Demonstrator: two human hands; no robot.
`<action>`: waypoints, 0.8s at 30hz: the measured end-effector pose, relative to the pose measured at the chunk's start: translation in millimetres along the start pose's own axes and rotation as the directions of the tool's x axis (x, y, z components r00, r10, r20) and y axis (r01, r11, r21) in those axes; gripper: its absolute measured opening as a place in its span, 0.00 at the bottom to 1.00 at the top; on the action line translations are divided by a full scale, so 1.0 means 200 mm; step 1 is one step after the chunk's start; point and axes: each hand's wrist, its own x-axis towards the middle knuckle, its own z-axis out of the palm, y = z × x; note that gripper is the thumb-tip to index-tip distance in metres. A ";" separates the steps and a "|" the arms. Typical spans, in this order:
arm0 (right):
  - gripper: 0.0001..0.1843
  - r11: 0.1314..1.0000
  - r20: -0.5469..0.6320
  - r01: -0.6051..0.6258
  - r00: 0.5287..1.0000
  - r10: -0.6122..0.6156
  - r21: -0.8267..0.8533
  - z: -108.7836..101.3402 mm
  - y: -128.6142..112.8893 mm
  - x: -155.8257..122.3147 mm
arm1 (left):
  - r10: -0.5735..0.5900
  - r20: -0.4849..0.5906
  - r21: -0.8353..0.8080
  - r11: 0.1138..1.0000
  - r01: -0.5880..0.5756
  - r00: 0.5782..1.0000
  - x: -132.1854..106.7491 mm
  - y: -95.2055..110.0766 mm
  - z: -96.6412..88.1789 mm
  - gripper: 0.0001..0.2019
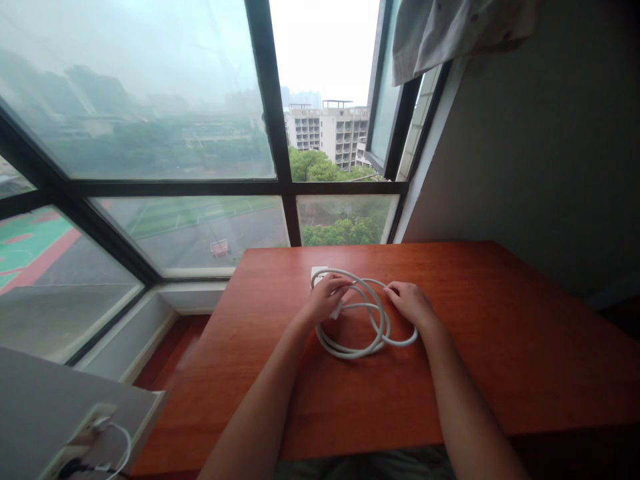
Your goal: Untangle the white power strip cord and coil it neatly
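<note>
A thick white power cord (383, 320) lies in loose loops on the reddish-brown table (480, 373). My left hand (327, 297) is closed around part of the loops at their left side. Just behind it shows the end of a white power strip (319, 272) with socket holes, mostly covered by the hand and cord. Below the left fingers a small white piece sticks out, too hidden to name. My right hand (410, 301) pinches a stretch of the same cord at the right of the coil, with one loop curving below it.
Black-framed windows (287, 133) rise behind the table, one pane swung open. A grey cloth (460, 33) hangs at the upper right beside a dark wall (540, 160). At the lower left, a wall outlet (93, 427) has a white cable and a black plug in it.
</note>
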 end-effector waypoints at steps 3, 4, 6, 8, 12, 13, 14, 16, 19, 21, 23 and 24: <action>0.18 0.998 -0.024 0.064 0.998 -0.064 -0.018 0.02 -0.01 0.00 | 0.002 0.001 0.018 1.000 -0.002 1.000 -0.01 0.02 0.01 0.11; 0.22 0.996 -0.024 0.082 0.996 -0.083 -0.029 0.02 -0.01 0.00 | 0.011 0.008 0.008 1.000 -0.011 1.000 -0.01 0.03 0.02 0.11; 0.28 0.993 -0.016 0.103 0.994 -0.104 -0.054 0.02 -0.01 0.00 | 0.037 0.027 -0.007 0.999 -0.036 0.999 -0.01 0.05 0.03 0.12; 0.27 0.992 -0.010 0.102 0.995 -0.103 -0.069 0.03 -0.01 0.00 | 0.066 0.046 0.012 0.998 -0.066 0.997 -0.01 0.06 0.03 0.12; 0.17 0.998 -0.022 0.058 0.998 -0.058 -0.031 0.03 0.01 0.02 | 0.106 0.059 0.079 0.991 -0.111 0.993 -0.01 0.08 0.03 0.12; 0.16 0.999 -0.039 0.042 0.998 -0.042 0.000 0.03 0.02 0.02 | 0.113 0.051 0.087 0.989 -0.117 0.992 -0.01 0.08 0.02 0.12; 0.16 0.999 -0.062 0.026 0.998 -0.023 0.038 0.03 0.04 0.03 | 0.117 0.039 0.093 0.988 -0.120 0.992 -0.01 0.07 0.02 0.12; 0.16 0.994 -0.113 -0.010 0.993 0.023 0.109 0.03 0.07 0.04 | 0.120 0.012 0.103 0.987 -0.121 0.993 -0.01 0.06 0.01 0.12; 0.15 0.977 -0.149 -0.117 0.978 0.144 0.177 0.02 0.14 0.05 | 0.113 -0.008 0.128 0.986 -0.111 0.994 0.00 0.04 -0.01 0.11; 0.13 0.941 -0.132 -0.225 0.956 0.264 0.253 0.01 0.18 0.05 | 0.107 -0.022 0.161 0.982 -0.102 0.994 0.01 0.02 -0.03 0.11; 0.12 0.860 -0.092 -0.317 0.920 0.381 0.399 0.00 0.20 0.05 | 0.096 -0.045 0.217 0.973 -0.085 0.994 0.01 0.01 -0.05 0.11; 0.12 0.801 -0.068 -0.339 0.903 0.424 0.493 -0.01 0.20 0.04 | 0.086 -0.061 0.253 0.965 -0.068 0.994 0.01 0.01 -0.06 0.11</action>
